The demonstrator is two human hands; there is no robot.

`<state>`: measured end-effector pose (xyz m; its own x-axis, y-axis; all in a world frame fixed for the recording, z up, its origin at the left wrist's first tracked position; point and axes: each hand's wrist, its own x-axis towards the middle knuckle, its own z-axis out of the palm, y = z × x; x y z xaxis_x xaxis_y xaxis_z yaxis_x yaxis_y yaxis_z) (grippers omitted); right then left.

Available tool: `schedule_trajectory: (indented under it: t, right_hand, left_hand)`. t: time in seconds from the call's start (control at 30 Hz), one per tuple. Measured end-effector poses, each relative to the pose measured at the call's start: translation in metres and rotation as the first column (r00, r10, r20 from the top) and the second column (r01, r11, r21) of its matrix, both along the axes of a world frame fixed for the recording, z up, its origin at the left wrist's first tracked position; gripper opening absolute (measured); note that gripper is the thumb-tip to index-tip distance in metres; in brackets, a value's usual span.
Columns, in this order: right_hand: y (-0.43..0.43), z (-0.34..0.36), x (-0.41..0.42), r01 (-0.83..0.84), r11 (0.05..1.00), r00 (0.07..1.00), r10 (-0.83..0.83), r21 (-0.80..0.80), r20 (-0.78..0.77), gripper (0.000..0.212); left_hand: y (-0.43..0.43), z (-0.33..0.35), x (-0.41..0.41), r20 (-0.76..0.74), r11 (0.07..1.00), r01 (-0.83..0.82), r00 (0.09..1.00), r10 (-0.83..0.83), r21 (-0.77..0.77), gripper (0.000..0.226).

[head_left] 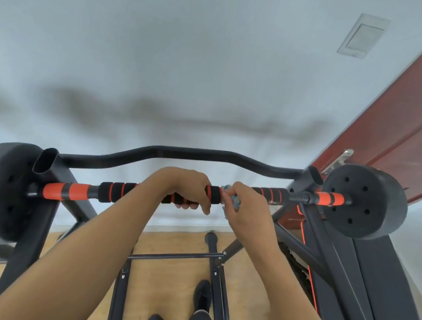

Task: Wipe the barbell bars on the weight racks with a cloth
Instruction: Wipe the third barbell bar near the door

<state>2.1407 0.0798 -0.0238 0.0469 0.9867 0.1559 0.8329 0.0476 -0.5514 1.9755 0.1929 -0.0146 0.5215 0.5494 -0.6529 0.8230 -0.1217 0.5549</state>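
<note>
A barbell bar [121,189] with black foam and orange bands lies across the black rack [47,166], a dark weight plate at each end. My left hand [186,188] grips the bar near its middle from above, fingers curled round it. Right beside it, my right hand [246,210] holds a bunched blue cloth [235,201] pressed against the bar. Most of the cloth is hidden inside the fist.
The left plate [1,190] and right plate [367,202] flank the rack. A curved black crossbar [192,154] runs behind the bar. A black bench pad [373,294] leans at the right, by a red-brown door [403,128]. My shoes [202,297] stand on the wooden floor among frame tubes.
</note>
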Motion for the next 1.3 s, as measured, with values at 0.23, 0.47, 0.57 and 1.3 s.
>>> schedule_trajectory:
  t: [0.23, 0.47, 0.57, 1.3]
  right_hand:
    - [0.022, 0.017, 0.013, 0.06, 0.997, 0.994, -0.065, -0.056, -0.09, 0.02]
    - [0.018, 0.0, -0.005, 0.004, 1.0, 0.99, -0.004, 0.001, 0.14, 0.013]
    - [0.006, -0.007, -0.007, -0.005, 1.0, 0.997, 0.003, 0.019, 0.074, 0.011]
    - [0.008, -0.018, -0.009, 0.038, 0.997, 0.999, -0.035, 0.074, -0.034, 0.006]
  left_hand:
    - [-0.05, -0.014, 0.01, -0.199, 0.607, 0.112, 0.977, 0.077, 0.786, 0.032]
    - [-0.049, -0.025, 0.015, -0.209, 0.521, 0.108, 0.968, 0.14, 0.847, 0.01]
    - [-0.03, -0.017, 0.017, -0.216, 0.743, 0.074, 0.972, 0.096, 0.665, 0.01]
    - [-0.029, -0.019, 0.021, -0.196, 0.746, 0.107, 0.98, 0.032, 0.657, 0.009]
